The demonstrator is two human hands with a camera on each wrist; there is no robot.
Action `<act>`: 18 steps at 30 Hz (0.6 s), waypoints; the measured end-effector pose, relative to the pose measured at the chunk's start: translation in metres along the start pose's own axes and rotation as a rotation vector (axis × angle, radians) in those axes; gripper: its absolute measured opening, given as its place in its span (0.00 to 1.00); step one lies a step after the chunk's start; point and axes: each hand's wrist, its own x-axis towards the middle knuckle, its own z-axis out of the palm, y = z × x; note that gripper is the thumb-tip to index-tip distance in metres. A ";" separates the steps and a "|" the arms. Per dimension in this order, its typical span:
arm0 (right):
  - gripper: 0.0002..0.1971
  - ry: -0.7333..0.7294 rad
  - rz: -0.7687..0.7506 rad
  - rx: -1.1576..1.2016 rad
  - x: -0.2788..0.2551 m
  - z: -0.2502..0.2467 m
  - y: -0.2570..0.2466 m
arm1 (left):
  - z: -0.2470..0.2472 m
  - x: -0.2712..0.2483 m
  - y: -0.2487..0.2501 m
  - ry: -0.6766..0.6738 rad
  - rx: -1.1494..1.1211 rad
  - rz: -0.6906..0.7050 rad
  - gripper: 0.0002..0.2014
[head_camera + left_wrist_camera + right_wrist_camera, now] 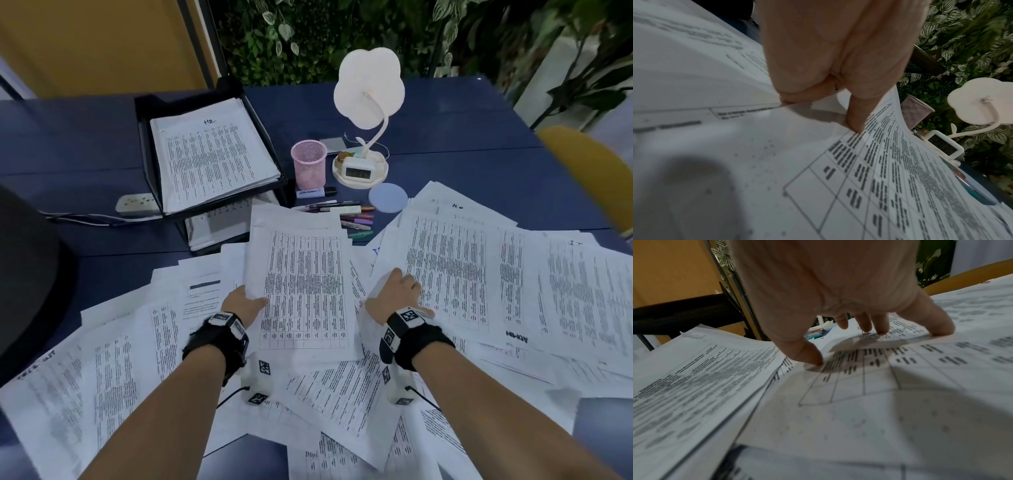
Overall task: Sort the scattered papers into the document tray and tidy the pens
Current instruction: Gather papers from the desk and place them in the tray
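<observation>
Printed papers (102, 377) lie scattered over the near half of the blue table. My left hand (251, 301) pinches the left edge of a sheaf with a printed table (305, 284), thumb (856, 113) on top and fingers hidden beneath; its far end is lifted toward the tray. Spread fingertips (809, 356) of my right hand (406, 286) touch the top sheet of the right-hand pile (479, 274) without gripping it. The black tiered document tray (147, 113) stands at the back left, with a stack (212, 157) in its top tier. Several pens and markers (356, 219) lie loose beyond the sheaf.
A pink mesh cup (309, 163) stands right of the tray, beside a white lamp base with a clock (361, 168) and a round blue coaster (388, 198). A power strip (135, 204) lies left of the tray. A yellow chair (589, 171) is at the right.
</observation>
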 end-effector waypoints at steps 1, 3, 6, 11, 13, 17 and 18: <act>0.37 0.020 0.007 -0.002 0.001 -0.002 0.002 | 0.000 -0.001 0.001 -0.005 -0.003 0.001 0.29; 0.33 0.041 0.028 -0.010 0.003 -0.005 0.004 | 0.001 0.001 0.001 -0.002 -0.013 -0.011 0.31; 0.34 -0.045 0.110 -0.185 0.003 -0.012 0.002 | 0.002 0.002 0.001 0.009 -0.023 -0.019 0.30; 0.17 0.000 -0.039 -0.108 0.007 -0.025 0.014 | -0.001 0.004 0.000 -0.022 -0.015 -0.027 0.33; 0.14 0.050 -0.140 0.095 0.002 -0.031 0.009 | 0.000 0.006 -0.001 -0.022 -0.009 -0.032 0.32; 0.17 -0.058 -0.323 0.422 -0.023 -0.036 -0.025 | 0.001 0.003 0.004 -0.005 -0.032 -0.022 0.23; 0.18 -0.160 -0.349 0.473 -0.029 -0.036 -0.033 | 0.001 0.003 0.005 0.001 -0.050 -0.026 0.22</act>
